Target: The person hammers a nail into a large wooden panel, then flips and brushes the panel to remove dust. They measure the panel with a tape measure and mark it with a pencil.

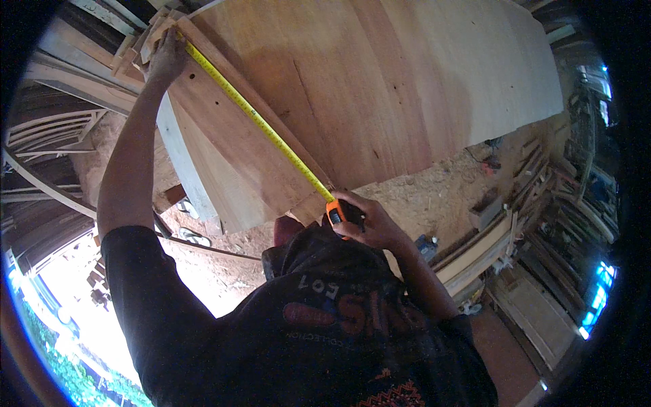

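Note:
A yellow tape measure blade runs slantwise across a reddish-brown wooden board. Its far end lies under the fingers of my left hand, which presses it at the board's far left end. My right hand is closed around the orange and black tape measure case near the board's close edge, in front of my chest. Along the blade runs a narrow raised wooden strip. Beneath and to the right spreads a wide plywood panel. Small dark holes show in the wood left of the blade.
Wood pieces are stacked beside my left hand. Curved wooden frames stand at the left. Offcuts and long boards lie on the dusty floor at the right. A pair of sandals rests on the ground at the left.

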